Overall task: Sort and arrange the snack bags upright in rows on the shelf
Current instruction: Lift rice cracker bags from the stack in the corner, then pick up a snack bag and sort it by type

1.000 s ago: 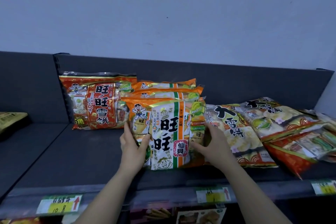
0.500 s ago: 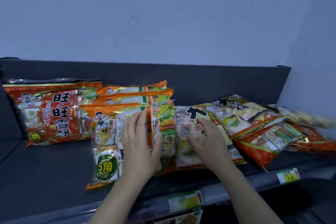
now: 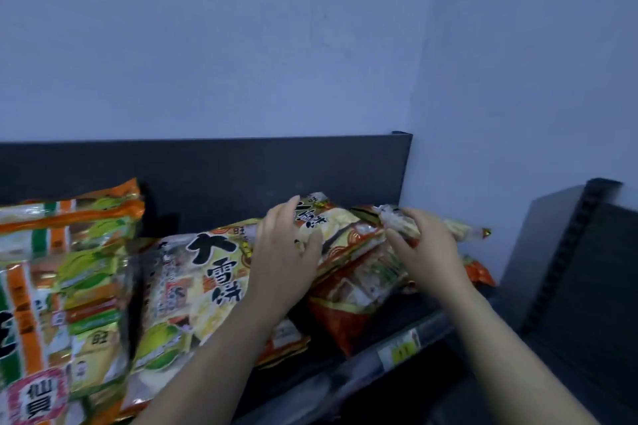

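Snack bags lie on a dark shelf (image 3: 386, 331). At the left stand orange, green and white bags (image 3: 51, 290) in a row. A large yellow bag with black characters (image 3: 193, 286) leans in the middle. My left hand (image 3: 283, 259) rests flat on a second yellow bag (image 3: 331, 224) that lies on top of it. My right hand (image 3: 424, 245) closes on the edge of a pale bag (image 3: 462, 233) at the far right. Under both lies a red bag (image 3: 352, 307), tilted toward the shelf's front.
The shelf's dark back panel (image 3: 241, 169) ends at a pale wall corner (image 3: 414, 79). A yellow price tag (image 3: 400, 350) sits on the front rail. A dark shelf upright (image 3: 569, 269) stands to the right. An orange bag (image 3: 478, 271) lies at the shelf's far right end.
My view swung to the right. Both hands left the orange and white bag and the first yellow bag and moved right onto the bags at the shelf's end.
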`<action>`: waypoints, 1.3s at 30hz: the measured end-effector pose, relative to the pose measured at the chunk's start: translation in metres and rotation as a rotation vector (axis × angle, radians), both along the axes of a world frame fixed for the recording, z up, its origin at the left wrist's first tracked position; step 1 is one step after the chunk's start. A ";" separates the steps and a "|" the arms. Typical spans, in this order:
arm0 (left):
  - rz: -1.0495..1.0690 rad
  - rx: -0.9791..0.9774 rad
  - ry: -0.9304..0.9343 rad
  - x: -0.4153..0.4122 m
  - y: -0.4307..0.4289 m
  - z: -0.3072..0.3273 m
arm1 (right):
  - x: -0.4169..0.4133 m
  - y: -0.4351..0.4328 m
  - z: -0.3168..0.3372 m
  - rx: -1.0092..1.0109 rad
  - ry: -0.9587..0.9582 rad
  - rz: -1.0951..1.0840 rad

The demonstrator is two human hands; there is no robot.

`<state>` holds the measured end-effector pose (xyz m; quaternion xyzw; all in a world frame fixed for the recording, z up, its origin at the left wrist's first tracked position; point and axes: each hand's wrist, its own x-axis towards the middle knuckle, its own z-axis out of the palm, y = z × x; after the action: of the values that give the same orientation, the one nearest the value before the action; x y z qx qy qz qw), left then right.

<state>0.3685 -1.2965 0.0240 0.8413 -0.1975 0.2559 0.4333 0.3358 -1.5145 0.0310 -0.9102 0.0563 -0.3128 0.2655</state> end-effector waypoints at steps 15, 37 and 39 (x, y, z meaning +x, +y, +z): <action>-0.099 0.274 0.665 0.119 -0.216 0.049 | 0.064 -0.237 -0.012 0.303 0.315 -0.254; -0.098 -0.237 0.115 0.045 -0.146 0.098 | 0.056 -0.172 0.044 0.617 -0.340 0.006; -0.060 -0.267 0.126 0.025 -0.119 0.088 | 0.056 -0.149 0.040 0.663 -0.318 0.060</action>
<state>0.3935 -1.4159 0.1119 0.7843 -0.1594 0.2135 0.5602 0.3920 -1.6637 0.0713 -0.7159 0.0859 -0.4073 0.5606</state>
